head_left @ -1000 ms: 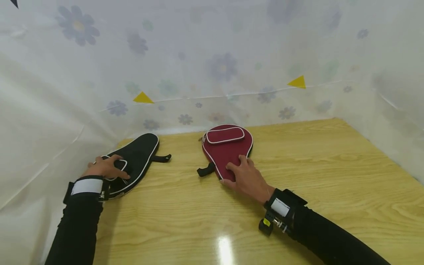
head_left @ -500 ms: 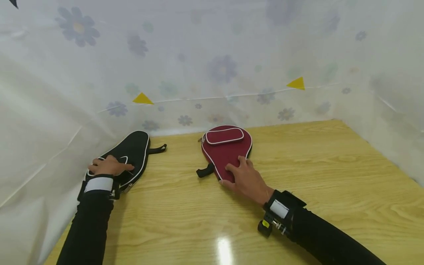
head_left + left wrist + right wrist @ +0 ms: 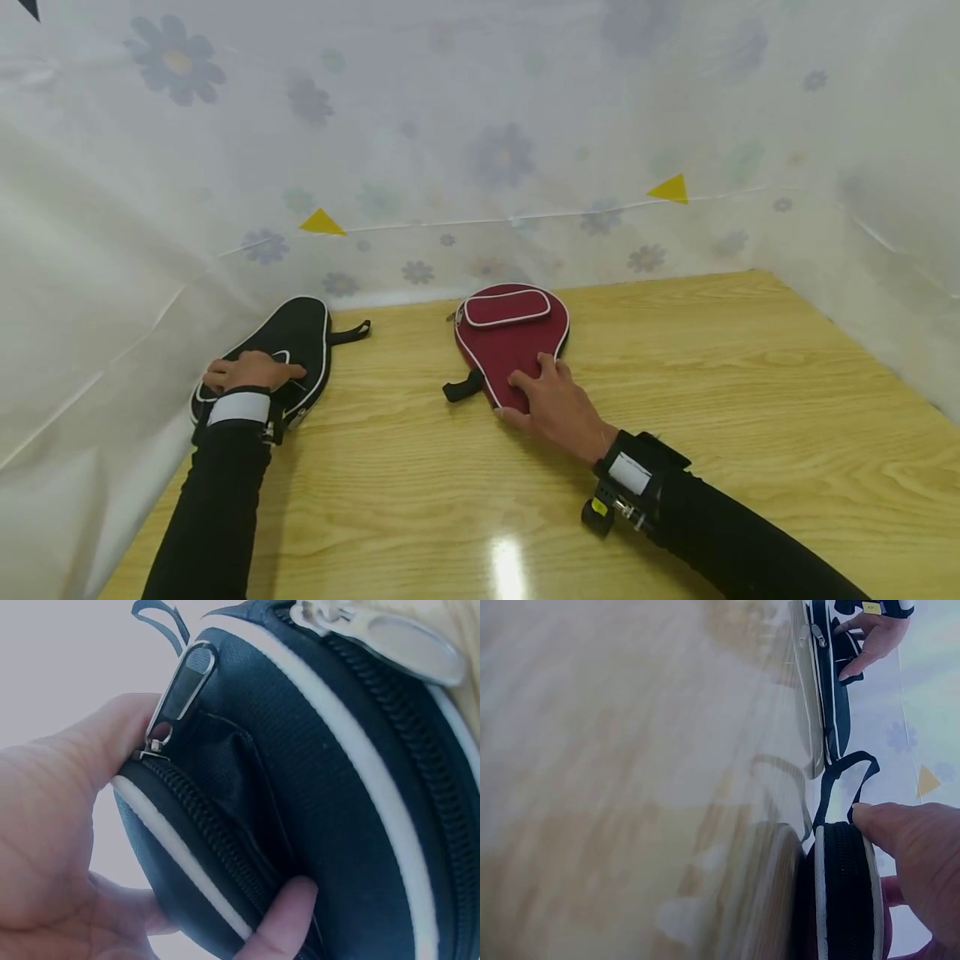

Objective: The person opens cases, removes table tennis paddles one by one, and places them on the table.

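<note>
A black table tennis bat case (image 3: 300, 321) with white piping lies at the left of the table, its wide end nearer me. My left hand (image 3: 255, 371) holds its raised zipped pocket (image 3: 161, 840), with digits on opposite sides in the left wrist view. A metal zip pull (image 3: 187, 679) stands up beside that hand. In the middle back lies a dark red bat case (image 3: 498, 346), wide end away from me. My right hand (image 3: 562, 412) grips its narrow end, thumb at the left edge and curled fingers on top. The palm side of that grip is hidden.
Black wrist loops stick out from both cases, one loop (image 3: 350, 333) pointing right, the other loop (image 3: 463, 387) pointing left. A white flowered sheet (image 3: 480, 150) hangs behind the wooden table (image 3: 675, 375) and along its sides. Yellow triangles mark the back sheet.
The left hand has turned the black case more upright and shifted its far end leftward, its loop moving with it. The right hand and red case stay nearly still.
</note>
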Motion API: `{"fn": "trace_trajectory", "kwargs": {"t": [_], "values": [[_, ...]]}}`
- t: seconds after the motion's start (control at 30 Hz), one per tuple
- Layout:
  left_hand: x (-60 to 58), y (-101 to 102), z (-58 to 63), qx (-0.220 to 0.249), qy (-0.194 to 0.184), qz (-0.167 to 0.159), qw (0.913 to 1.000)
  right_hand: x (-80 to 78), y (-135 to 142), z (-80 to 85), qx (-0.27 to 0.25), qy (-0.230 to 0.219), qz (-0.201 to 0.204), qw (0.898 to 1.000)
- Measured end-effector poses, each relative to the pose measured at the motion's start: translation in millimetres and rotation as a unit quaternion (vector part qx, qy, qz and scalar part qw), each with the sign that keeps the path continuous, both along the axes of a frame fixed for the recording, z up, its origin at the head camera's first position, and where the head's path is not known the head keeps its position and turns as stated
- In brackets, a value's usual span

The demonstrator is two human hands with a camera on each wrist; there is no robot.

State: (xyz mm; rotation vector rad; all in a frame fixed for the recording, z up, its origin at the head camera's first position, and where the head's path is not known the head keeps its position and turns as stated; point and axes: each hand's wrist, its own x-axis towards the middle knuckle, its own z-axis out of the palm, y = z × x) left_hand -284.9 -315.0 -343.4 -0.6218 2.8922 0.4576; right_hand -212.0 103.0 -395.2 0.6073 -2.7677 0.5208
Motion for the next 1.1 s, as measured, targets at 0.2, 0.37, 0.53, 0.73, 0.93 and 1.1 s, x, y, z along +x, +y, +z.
{"fn": "trace_trajectory", "kwargs": {"t": [0.2,0.37,0.53,0.73,0.93,1.1], "values": [[0.2,-4,-2.0,0.008,0.017,0.007,0.9998,-2.2,-3,-0.1,-0.009,-0.006,-0.001,1.0],[8.3,12,-0.6,0.021,0.035,0.0,0.9992,-3.5,-2,-0.1,-0.012,-0.006,-0.007,1.0],[12.2,46,9.8,0.02,0.081,-0.002,0.9965,-4.2,1,0.4,-0.01,-0.001,-0.014,1.0],[9.0,93,21.0,0.017,0.148,-0.102,0.9836,-5.8,6,-1.3,-0.009,0.007,-0.015,1.0],[4.9,128,6.9,0.012,0.125,-0.236,0.9637,-9.1,9,0.4,-0.017,0.003,0.009,1.0],[3.1,149,-6.1,0.025,0.118,-0.302,0.9456,-17.4,17,2.6,-0.032,-0.002,0.056,0.998]]}}
